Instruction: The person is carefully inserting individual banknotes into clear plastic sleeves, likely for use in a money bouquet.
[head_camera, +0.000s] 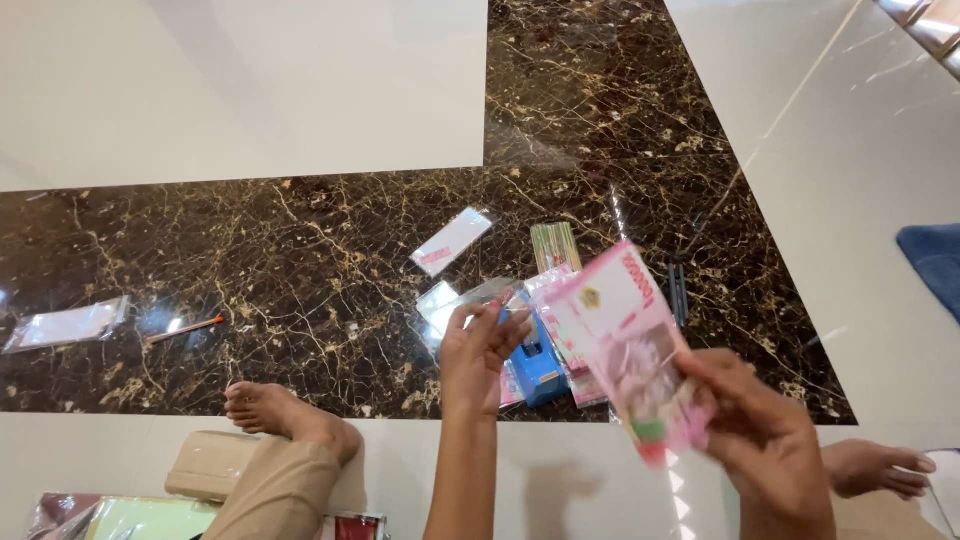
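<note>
Holding one pink paper banknote (635, 350), the right hand (765, 440) fingers pinch it; the left hand (478, 350) fingers curl empty above one blue box (540, 372) on the dark marble floor (300, 270).

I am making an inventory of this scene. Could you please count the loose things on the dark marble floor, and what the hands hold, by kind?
Pink paper note, in the right hand: 1
Blue tape dispenser, by the left hand: 1
Clear plastic sleeves lying apart: 2
Bundle of thin sticks: 1
Pen-like stick with red tip: 1
Total: 6
</note>
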